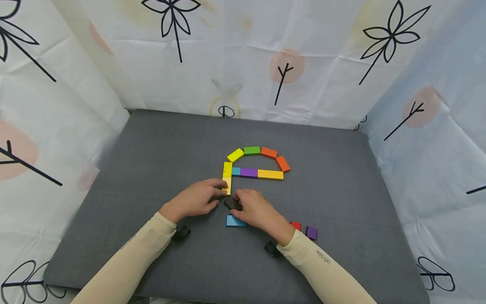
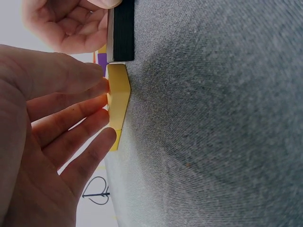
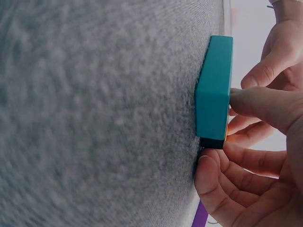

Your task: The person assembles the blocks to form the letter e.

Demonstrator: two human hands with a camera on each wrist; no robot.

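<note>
My left hand (image 1: 198,199) rests its fingertips on the side and top of a yellow block (image 1: 229,188), fingers extended. That block lies end to end with another yellow block (image 1: 227,168). Just below it, my right hand (image 1: 255,207) pinches a black block (image 1: 232,203) between thumb and fingers, low at the table. In the left wrist view the black block (image 2: 124,33) lines up close to the near end of the yellow block (image 2: 119,90). A light blue block (image 1: 236,221) lies on the near side of the black one, beside my right thumb.
Yellow, green (image 1: 252,150) and orange (image 1: 269,152) blocks form an arch, with a row of blue, purple (image 1: 249,173) and long yellow (image 1: 270,175) blocks below. Red (image 1: 295,226) and purple (image 1: 311,233) blocks lie beyond my right wrist. Printed cloth surrounds the grey table (image 1: 171,139).
</note>
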